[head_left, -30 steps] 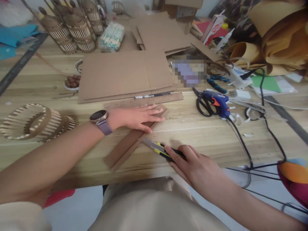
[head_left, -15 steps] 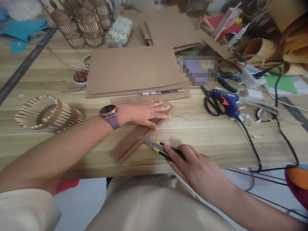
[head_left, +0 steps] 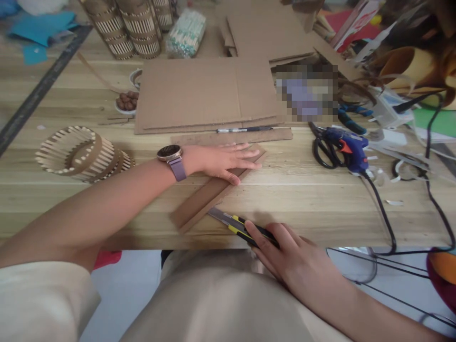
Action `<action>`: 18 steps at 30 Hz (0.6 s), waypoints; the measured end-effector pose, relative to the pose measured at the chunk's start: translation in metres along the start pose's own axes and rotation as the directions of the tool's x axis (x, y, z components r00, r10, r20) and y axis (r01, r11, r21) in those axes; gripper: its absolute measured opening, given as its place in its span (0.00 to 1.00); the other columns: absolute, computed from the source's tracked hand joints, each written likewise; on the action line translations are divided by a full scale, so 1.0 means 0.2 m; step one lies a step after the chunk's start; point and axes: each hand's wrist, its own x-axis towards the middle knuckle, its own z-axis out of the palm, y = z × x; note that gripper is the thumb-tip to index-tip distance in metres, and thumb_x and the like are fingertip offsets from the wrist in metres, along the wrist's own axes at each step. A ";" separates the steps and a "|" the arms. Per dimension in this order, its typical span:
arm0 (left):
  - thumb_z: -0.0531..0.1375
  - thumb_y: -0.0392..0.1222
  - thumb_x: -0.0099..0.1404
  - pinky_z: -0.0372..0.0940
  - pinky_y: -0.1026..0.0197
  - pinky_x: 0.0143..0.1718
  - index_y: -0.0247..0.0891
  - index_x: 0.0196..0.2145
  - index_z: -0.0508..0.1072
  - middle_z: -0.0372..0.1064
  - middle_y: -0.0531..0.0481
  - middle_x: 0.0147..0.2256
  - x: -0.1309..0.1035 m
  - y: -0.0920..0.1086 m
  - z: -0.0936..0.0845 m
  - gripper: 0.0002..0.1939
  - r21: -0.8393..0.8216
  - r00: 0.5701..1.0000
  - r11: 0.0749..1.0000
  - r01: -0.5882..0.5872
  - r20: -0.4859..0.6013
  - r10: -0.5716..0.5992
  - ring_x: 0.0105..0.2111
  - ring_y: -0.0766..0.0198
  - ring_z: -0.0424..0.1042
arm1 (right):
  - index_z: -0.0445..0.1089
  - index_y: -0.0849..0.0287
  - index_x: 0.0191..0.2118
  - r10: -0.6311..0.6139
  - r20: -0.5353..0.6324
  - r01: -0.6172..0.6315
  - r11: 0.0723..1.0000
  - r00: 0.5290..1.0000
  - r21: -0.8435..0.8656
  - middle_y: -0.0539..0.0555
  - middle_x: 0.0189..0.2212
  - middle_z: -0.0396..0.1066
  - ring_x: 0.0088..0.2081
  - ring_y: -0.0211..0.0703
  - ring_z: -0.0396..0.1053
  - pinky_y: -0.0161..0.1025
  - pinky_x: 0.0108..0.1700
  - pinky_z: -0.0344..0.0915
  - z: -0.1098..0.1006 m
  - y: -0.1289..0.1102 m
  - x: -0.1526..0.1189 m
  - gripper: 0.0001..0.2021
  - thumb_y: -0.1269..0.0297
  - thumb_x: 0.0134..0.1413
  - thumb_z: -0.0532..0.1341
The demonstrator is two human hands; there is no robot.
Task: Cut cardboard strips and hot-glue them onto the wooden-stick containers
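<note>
My left hand (head_left: 226, 161) lies spread on a narrow cardboard strip (head_left: 194, 204), which runs diagonally across the wooden table (head_left: 149, 209). Fingers and thumb are apart, and the palm hides the strip's middle. In my right hand (head_left: 285, 247) is a yellow and black utility knife (head_left: 249, 230), its blade out and pointing up-left. The blade tip is at the strip's lower right edge; whether it touches is hard to tell. Behind my left hand lies a second cardboard strip (head_left: 285, 134) with a pen (head_left: 245, 128) along it.
Large cardboard sheets (head_left: 199, 95) lie farther back. A round stick basket (head_left: 85, 154) is at left, near a bowl of brown beads (head_left: 127, 101). To the right are black-handled scissors (head_left: 324, 152), a blue glue gun (head_left: 351, 149) and its black cable (head_left: 383, 209).
The knife blade has moved slightly back from the strip toward its lower right edge. The whole view has shifted, so things appear farther right and higher. My left hand stays on the strip.
</note>
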 end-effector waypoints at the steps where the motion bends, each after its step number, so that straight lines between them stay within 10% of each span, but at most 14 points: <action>1: 0.54 0.60 0.71 0.26 0.49 0.71 0.51 0.72 0.49 0.27 0.55 0.74 0.00 0.00 0.00 0.37 0.006 1.000 1.000 0.003 0.008 -0.003 0.73 0.53 0.23 | 0.70 0.63 0.58 -0.004 -0.006 0.004 1.000 1.000 0.010 0.56 0.32 0.69 0.27 0.42 0.69 0.36 0.24 0.66 0.00 0.00 0.00 0.19 0.67 0.70 0.48; 18: 0.57 0.59 0.70 0.27 0.48 0.71 0.51 0.71 0.51 0.31 0.57 0.74 0.00 0.02 -0.01 0.37 -0.043 1.000 0.999 0.019 -0.017 -0.020 0.73 0.49 0.26 | 0.67 0.65 0.56 -0.119 -0.074 0.128 0.983 0.990 0.135 0.54 0.30 0.69 0.28 0.44 0.72 0.38 0.22 0.64 0.02 -0.05 0.10 0.18 0.71 0.68 0.48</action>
